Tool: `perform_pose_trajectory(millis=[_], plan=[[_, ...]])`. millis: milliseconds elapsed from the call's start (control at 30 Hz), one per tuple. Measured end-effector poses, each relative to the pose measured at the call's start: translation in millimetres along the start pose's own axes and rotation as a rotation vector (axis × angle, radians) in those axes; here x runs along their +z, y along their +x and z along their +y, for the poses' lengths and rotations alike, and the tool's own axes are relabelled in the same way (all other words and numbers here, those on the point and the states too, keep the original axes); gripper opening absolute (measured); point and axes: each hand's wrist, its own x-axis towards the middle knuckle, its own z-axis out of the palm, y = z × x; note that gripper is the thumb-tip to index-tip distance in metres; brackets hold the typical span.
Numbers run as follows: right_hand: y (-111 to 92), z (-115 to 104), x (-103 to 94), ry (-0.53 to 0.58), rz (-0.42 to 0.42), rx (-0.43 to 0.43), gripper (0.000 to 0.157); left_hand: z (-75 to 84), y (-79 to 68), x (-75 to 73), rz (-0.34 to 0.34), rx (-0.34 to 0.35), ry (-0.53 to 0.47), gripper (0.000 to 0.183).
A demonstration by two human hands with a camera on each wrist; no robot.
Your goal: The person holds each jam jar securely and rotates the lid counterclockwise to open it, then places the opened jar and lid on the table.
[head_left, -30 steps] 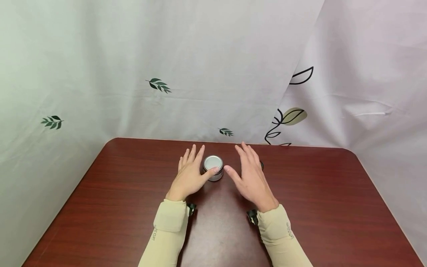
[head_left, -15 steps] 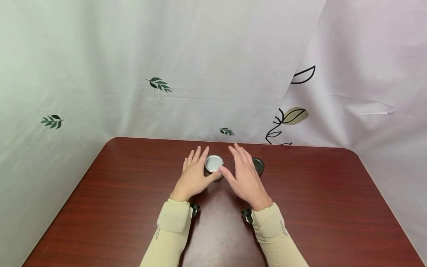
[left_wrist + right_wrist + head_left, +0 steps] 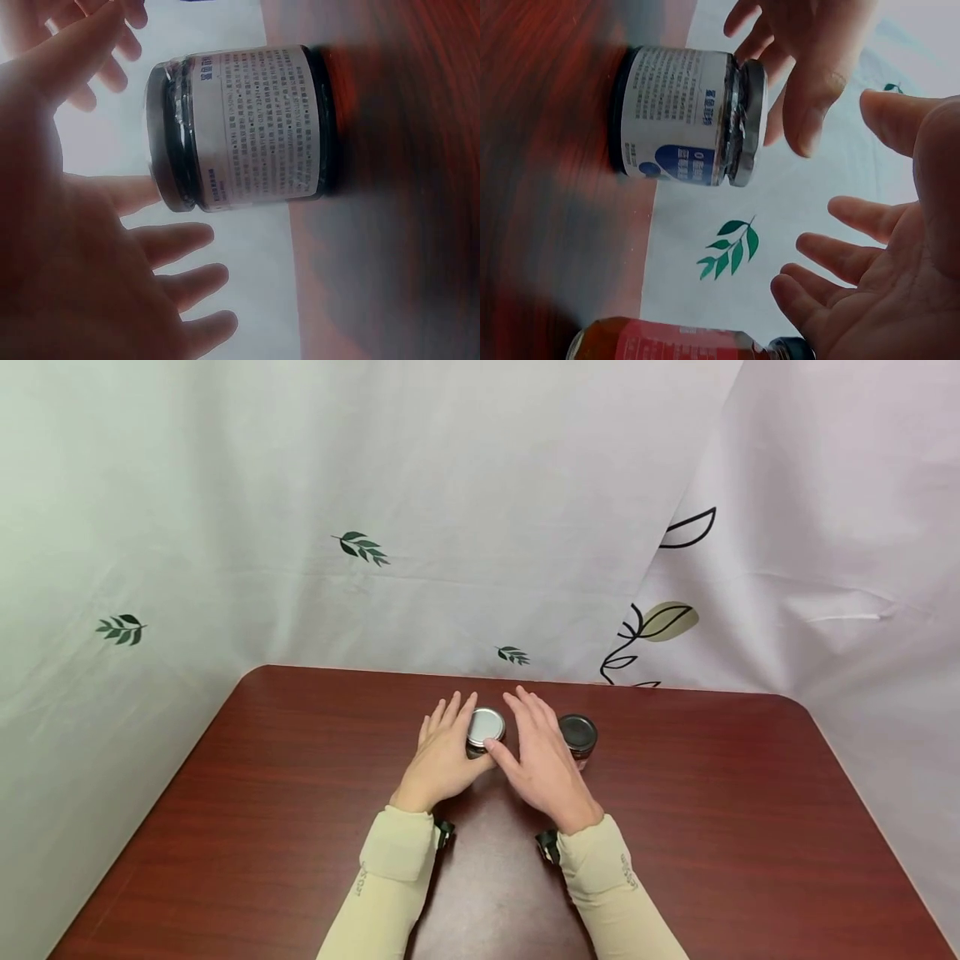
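1. Closest in, two pale sleeves (image 3: 393,860) come over the desk (image 3: 720,810), a dark wrist camera (image 3: 446,833) showing at the left cuff.
2. Here's the left hand (image 3: 438,762), fingers straight and spread, right beside the jar lid; whether a fingertip touches, I can't tell.
3. And the right hand (image 3: 543,764), fingers straight and slightly apart, holding nothing, thumb angled towards the left one!
4. Between them, just beyond the thumbs, the jar (image 3: 247,127) stands upright on the desk, silver lid on, white label showing.
5. Right of it, a dark-lidded jar (image 3: 578,732) with a red label.
6. Furthest back, a leaf-patterned curtain (image 3: 480,510).
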Motion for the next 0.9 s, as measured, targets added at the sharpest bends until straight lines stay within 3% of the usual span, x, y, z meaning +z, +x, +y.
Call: perform_pose_trajectory(millis=[667,900], plan=[[8,-1,15.4,0.015,-0.036,-0.007,0.066,-3.5,2.4,3.2,-0.009,-0.039,-0.069,0.094],[10,0,19.4,0.033,-0.052,0.010,0.066,-4.8,3.5,4.1,-0.043,-0.063,-0.125,0.093]])
